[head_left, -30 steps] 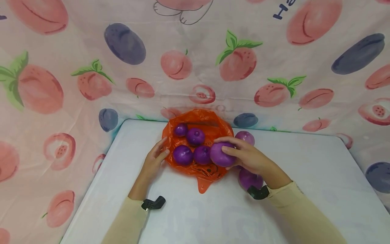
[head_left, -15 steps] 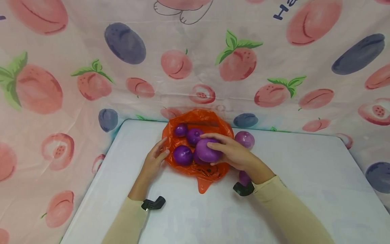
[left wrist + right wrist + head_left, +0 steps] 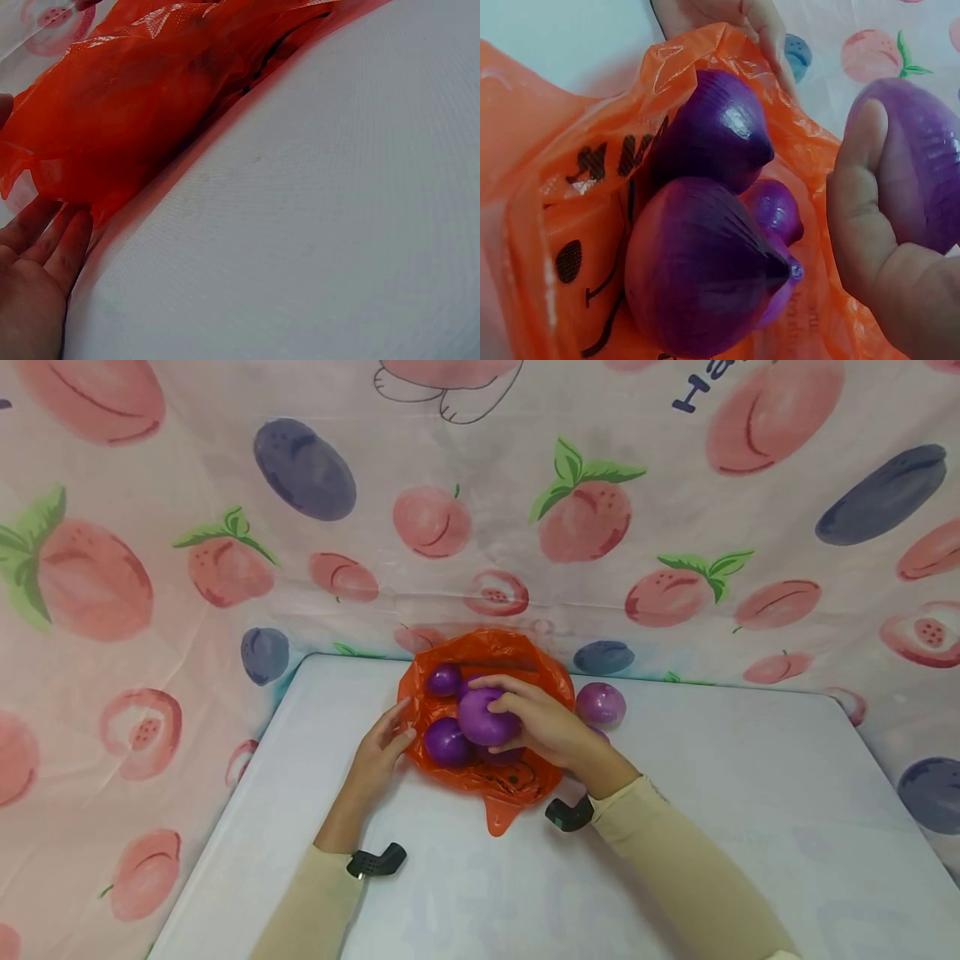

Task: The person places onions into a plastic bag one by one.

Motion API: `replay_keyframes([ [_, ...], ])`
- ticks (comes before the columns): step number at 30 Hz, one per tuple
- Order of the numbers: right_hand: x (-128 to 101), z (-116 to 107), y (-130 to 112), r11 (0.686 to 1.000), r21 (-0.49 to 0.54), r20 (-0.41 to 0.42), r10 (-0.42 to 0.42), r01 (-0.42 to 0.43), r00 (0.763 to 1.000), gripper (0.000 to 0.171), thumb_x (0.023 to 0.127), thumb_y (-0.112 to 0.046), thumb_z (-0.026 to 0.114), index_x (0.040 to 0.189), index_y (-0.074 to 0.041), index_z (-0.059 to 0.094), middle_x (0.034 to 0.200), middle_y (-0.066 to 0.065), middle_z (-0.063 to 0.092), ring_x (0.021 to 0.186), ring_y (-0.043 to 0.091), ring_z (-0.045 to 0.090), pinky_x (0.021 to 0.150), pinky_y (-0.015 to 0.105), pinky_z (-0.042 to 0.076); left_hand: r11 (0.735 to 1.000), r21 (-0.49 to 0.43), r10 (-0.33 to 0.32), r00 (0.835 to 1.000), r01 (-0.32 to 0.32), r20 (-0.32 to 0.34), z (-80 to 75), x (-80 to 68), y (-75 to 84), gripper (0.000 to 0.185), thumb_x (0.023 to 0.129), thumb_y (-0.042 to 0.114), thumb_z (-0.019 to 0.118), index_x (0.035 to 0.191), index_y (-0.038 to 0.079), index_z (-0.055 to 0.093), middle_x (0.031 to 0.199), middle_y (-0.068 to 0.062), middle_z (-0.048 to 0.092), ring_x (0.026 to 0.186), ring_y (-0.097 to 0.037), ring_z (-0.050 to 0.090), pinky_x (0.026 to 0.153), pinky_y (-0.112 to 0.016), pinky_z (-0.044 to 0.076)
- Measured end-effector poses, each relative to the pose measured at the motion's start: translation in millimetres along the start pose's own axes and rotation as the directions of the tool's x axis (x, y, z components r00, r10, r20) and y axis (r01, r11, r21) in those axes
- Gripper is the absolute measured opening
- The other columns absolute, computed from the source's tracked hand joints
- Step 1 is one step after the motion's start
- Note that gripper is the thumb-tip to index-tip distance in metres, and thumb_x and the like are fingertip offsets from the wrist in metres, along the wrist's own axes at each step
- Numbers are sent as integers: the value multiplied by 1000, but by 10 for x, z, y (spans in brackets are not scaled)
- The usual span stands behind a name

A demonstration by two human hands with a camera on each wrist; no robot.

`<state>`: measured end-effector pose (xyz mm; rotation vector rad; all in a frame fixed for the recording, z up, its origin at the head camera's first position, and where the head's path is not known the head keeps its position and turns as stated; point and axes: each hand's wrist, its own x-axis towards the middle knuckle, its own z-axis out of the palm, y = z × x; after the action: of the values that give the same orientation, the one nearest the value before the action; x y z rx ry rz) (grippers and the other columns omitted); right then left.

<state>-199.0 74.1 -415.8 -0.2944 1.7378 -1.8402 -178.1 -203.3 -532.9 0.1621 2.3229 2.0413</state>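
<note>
A pinkish fabric backdrop (image 3: 480,460) printed with peaches and dark blue fruit hangs in soft creases behind your flat white table (image 3: 450,910), whose finely woven surface shows in the left wrist view. Your beige sleeves, left (image 3: 307,902) and right (image 3: 690,860), reach in from the near edge toward a crinkled, glossy orange plastic bag (image 3: 483,647), its thin film spread into a rounded mouth and marked with black printing (image 3: 592,161). Your left hand (image 3: 377,752) steadies nothing in its grip: its fingers lie extended against the bag's side. Your right hand (image 3: 536,718) grasps a smooth, rounded purple onion (image 3: 486,718), thumb on its near face, above the bag's mouth; you cannot tell from these views whether it touches the bulbs below. Inside, a dark onion (image 3: 447,742) with shiny, ribbed skin and a pointed tip lies among the bagged bulbs, two of them partly hidden by your right hand and its load. Outside, just right of the bag, rests a paler, glossy onion (image 3: 602,704). Angular black wrist mounts (image 3: 377,862) jut from your cuffs. The smallest bagged bulb (image 3: 444,679) sits toward the far left side.
</note>
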Motion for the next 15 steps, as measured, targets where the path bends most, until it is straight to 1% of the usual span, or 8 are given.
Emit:
replay_keyframes([
  [2,55,8,-9,1000,-9,-23,-4,4,1000,44,98,-16,53,142,-20,55,150,7,45,133,39,49,90,49,60,1000,4,-2,1000,2,1,1,2,3,53,104,32,59,154,33,44,160,-5,43,146,-30,44,118,-50,39],
  [5,138,13,-28,1000,-19,-65,-11,10,998,45,97,-16,54,142,-19,55,150,7,44,132,39,48,85,44,61,1000,6,-7,1000,7,3,4,-1,14,54,104,32,59,155,33,43,160,-6,42,146,-30,44,117,-50,40],
  [8,223,8,-49,1000,0,-114,-28,28,993,45,97,-16,54,142,-17,54,150,6,44,131,39,49,84,45,62,1000,7,-11,1000,11,2,3,3,22,53,104,32,59,155,34,43,160,-5,43,146,-30,44,117,-50,41],
  [12,307,27,-77,996,70,-171,-38,50,985,48,99,-19,53,147,-14,50,151,5,43,131,38,48,92,54,59,1000,11,-11,1000,11,1,-1,12,25,53,104,31,59,154,34,44,160,-5,43,145,-29,45,117,-50,40],
  [15,350,74,-82,992,122,-172,-12,34,985,50,101,-21,53,150,-14,47,152,6,42,133,39,48,95,56,57,1000,10,-12,1000,12,2,-2,16,27,53,104,30,59,155,32,43,160,-6,44,145,-29,44,118,-50,39],
])
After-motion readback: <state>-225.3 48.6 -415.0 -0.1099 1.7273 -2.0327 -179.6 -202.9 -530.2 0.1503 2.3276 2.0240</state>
